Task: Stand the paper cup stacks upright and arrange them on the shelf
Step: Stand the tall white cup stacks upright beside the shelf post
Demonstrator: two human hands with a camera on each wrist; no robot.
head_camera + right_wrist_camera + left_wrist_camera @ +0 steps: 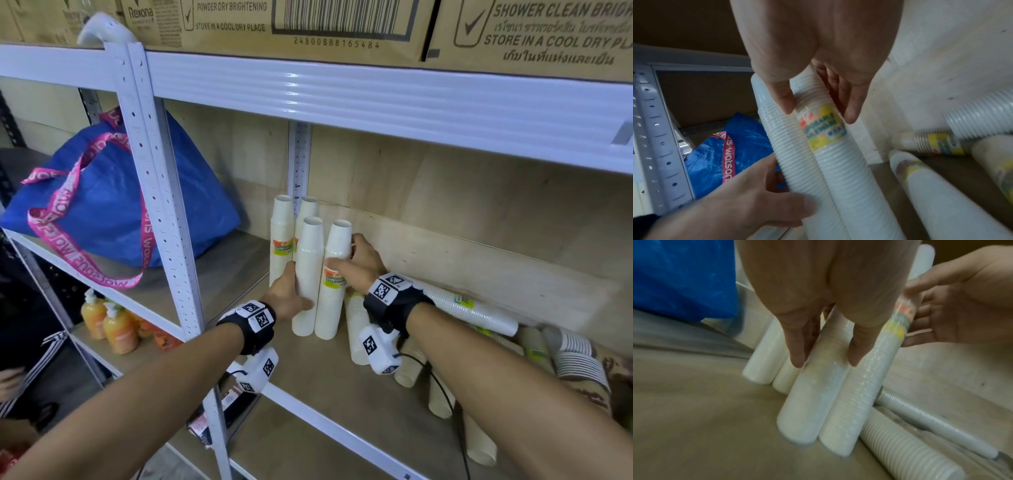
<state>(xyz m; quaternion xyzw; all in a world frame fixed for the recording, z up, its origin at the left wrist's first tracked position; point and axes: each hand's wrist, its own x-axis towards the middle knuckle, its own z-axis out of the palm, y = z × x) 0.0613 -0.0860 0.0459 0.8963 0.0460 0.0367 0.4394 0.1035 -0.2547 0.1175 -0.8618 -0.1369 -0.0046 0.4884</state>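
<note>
4 white wrapped cup stacks (310, 270) stand upright touching at the shelf's (308, 377) back-left corner; others (472, 308) lie flat.

Both arms reach forward, wrist bands on. Left hand (289, 298) fingers curled in a grip; right hand (356, 263) likewise, thumb opposing, probably pinching.
</note>
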